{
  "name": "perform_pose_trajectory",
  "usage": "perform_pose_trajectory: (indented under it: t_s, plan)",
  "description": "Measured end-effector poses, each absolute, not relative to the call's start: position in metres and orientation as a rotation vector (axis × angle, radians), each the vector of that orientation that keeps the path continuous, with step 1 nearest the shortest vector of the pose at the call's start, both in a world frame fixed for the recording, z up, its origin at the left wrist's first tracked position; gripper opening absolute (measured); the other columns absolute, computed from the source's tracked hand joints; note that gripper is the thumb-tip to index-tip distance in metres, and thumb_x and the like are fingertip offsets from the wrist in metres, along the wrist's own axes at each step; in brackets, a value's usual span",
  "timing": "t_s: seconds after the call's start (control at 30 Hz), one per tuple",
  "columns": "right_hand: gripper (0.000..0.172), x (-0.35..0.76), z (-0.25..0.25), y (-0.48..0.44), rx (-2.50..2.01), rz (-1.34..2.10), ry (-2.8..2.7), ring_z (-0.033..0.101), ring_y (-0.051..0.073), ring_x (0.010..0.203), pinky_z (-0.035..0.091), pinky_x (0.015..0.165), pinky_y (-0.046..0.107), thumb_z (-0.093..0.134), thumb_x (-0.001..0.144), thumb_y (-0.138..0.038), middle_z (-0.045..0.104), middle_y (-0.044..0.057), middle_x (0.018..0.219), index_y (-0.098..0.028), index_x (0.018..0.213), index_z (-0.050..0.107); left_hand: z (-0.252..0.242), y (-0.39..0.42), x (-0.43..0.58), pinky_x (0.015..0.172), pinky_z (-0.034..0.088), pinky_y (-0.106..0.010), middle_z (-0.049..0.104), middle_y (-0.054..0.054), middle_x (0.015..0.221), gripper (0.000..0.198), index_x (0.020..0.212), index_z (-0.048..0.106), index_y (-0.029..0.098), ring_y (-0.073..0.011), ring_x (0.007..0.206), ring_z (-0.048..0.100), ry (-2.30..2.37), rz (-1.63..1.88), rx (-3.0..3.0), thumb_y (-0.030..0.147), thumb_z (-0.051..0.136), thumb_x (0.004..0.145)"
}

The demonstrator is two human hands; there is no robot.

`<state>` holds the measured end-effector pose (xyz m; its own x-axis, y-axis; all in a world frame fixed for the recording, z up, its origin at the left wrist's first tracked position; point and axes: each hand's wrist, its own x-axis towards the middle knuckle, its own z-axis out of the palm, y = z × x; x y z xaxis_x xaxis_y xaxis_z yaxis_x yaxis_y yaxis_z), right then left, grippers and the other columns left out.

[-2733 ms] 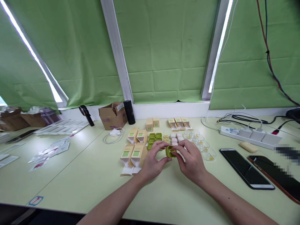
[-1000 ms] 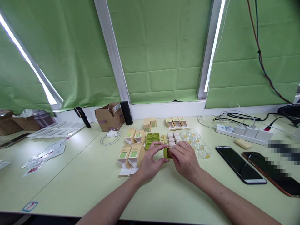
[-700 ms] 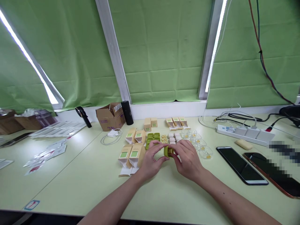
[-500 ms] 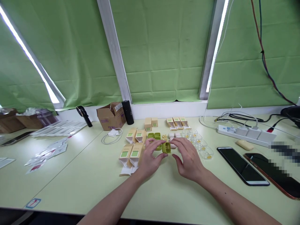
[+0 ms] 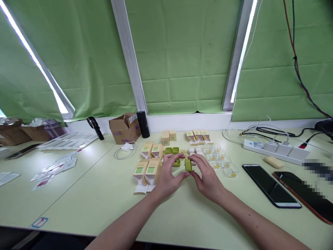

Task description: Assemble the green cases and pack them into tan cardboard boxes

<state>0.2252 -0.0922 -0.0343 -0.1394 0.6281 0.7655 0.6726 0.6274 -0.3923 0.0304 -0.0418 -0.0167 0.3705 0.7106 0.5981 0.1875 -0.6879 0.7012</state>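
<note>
Curled in from both sides and pinched shut on the small green case (image 5: 188, 165) — left hand (image 5: 169, 177) and right hand (image 5: 208, 177) alike; narrow, olive, upright on edge.

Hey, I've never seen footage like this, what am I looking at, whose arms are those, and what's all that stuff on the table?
No machine here: a person wears a camera on the head, looking forward and down, so both bare arms are the wearer's own. The left hand and right hand together pinch a small green case at the pale green table. Nearby lie tan cartons, more green cases, clear cups, two phones and a power strip.
</note>
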Motion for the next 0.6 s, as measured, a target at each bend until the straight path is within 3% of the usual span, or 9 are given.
perform_pose_trajectory:
  t_s: [0.2,0.6]
  plan:
    - [0.043,0.224,-0.032,-0.092,-1.054,0.064,-1.75,0.063,0.031,0.125,0.063,0.098,0.052,0.056,0.098,-0.014,0.061,0.015,0.134,-0.027,0.139,0.049,-0.018,-0.039,0.031,0.092,0.057,-0.038,0.063,-0.008,0.108,0.013,0.107,0.072,0.022,-0.0219,0.101,0.063,0.894,1.292,2.049,0.026,0.067,0.096]
    - [0.04,0.221,-0.038,-0.091,-1.05,0.099,-1.785,0.062,0.033,0.125,0.058,0.103,0.055,0.055,0.097,-0.013,0.062,0.014,0.13,-0.027,0.134,0.048,-0.028,-0.035,0.036,0.082,0.054,-0.037,0.064,-0.007,0.097,0.015,0.09,0.072,0.02,-0.02,0.087,0.059,0.93,1.183,1.96,0.033,0.065,0.095]
